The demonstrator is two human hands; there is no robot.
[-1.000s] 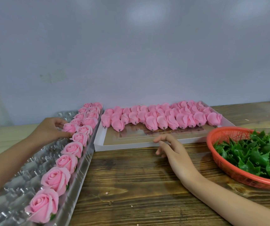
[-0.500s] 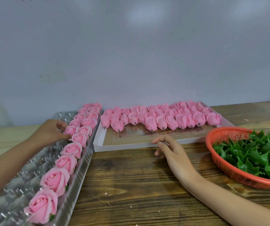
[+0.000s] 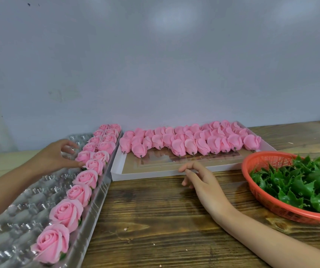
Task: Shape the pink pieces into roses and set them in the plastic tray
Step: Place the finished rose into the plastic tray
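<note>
The plastic tray (image 3: 19, 209) lies along the left side of the desk (image 3: 155, 219), angled away from the person, so its pockets are within reach of the left hand (image 3: 56, 157). Finished roses (image 3: 66, 211) fill the tray's right-hand row from near end to far end, and a second row is begun at the far end. Each flower sits face-up in its own pocket, which keeps the petals from crushing one another. The left hand is at one rose (image 3: 83, 156) of this second row: the thumb touches its near side and the curled fingers arch just beside its far side. Whether the hand pinches the flower or only steadies it cannot be told. This appears to be the seating step, with the flower being settled upright. The unshaped pink pieces (image 3: 190, 141) lie in overlapping rows at the back of the white box (image 3: 155, 174), stems toward the person, which presents each one for a quick pick. The right hand (image 3: 203, 182) is open and holds nothing. Its relaxed fingers reach the box's front edge, short of the pieces, probably ready to take the next one. A basket (image 3: 255, 165) of green leaves (image 3: 300, 188) stands at the right, near the box. Most pockets are unfilled and many pieces remain, so much of the task is not yet done.
</note>
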